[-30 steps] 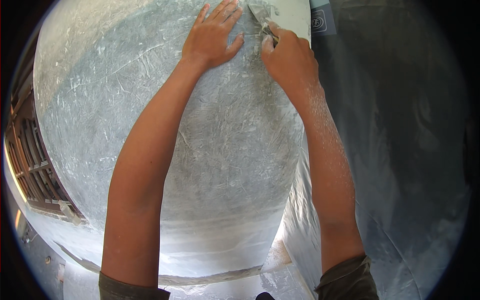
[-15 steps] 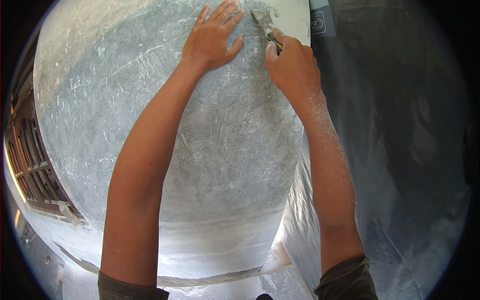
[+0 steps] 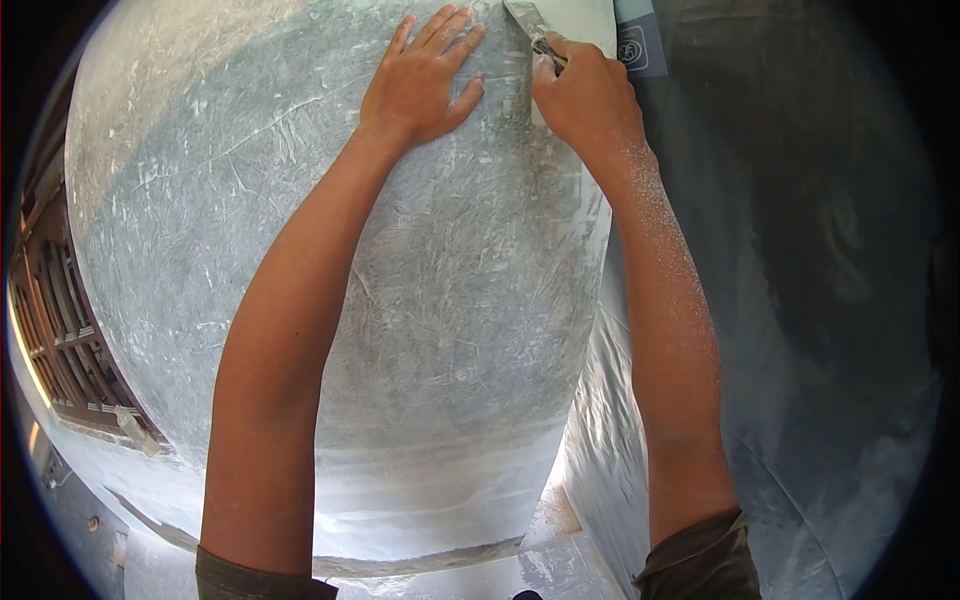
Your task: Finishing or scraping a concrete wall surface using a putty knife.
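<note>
My left hand [image 3: 420, 88] lies flat on the mottled grey wall [image 3: 450, 280], fingers spread and holding nothing. To its right, my right hand [image 3: 592, 98] is closed around the handle of a putty knife [image 3: 531, 22]. The knife's flat metal blade points up and left, close to or against the wall near its right edge; contact cannot be made out. A pale, smoother patch [image 3: 585, 22] covers the wall at the top right, beside the blade. White dust speckles my right forearm, and white smears mark my fingertips.
A dark plastic sheet [image 3: 800, 250] hangs along the right side, with a small grey label [image 3: 641, 45] at its upper left. On the far left is a brown window grille [image 3: 70, 320]. A pale ledge [image 3: 440, 580] runs below the wall.
My right hand and the putty knife have moved slightly upward. A pale strip now shows on the wall below and beside that hand. My left hand has stayed nearly in place.
</note>
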Demonstrator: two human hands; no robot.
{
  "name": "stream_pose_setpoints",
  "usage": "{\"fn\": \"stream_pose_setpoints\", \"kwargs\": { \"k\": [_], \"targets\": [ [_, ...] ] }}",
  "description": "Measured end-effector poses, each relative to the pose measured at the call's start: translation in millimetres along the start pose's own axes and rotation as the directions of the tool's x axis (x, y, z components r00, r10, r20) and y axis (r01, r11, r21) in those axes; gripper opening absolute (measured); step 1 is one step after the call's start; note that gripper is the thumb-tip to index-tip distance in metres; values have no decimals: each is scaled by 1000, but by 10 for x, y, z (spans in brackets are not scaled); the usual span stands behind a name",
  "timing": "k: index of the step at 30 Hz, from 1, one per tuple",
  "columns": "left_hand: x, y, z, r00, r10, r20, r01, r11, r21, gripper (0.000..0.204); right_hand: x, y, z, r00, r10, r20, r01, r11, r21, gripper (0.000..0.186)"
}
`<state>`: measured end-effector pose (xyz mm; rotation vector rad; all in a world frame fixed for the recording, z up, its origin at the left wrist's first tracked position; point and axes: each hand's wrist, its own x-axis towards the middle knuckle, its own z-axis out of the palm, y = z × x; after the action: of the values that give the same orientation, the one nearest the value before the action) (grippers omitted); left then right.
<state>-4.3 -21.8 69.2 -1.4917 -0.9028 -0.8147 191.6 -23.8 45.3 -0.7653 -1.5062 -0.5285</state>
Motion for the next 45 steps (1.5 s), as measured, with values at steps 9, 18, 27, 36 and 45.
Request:
{"fn": "stream_pose_setpoints", "kwargs": {
  "k": [9,18,27,36,45],
  "targets": [
    [-5,-56,-8,1000,-2,10,2,1000,9,65,-87,-34,-18,1000,9,29,-9,1000,-1,41],
    [35,-13,-56,994,-16,110,7,996,85,68,-224,-77,-36,991,73,114,-72,997,-10,41],
    [18,-122,42,999,-12,43,7,994,112,71,-89,-82,-42,990,36,135,-40,999,28,42],
    [54,-73,27,1000,-23,19,21,997,70,71,92,-26,-47,996,-4,88,2,1000,24,44],
    [73,-40,58,1000,-16,8,16,998,68,69,169,-42,-121,993,25,118,-28,999,29,45]
  ]
}}
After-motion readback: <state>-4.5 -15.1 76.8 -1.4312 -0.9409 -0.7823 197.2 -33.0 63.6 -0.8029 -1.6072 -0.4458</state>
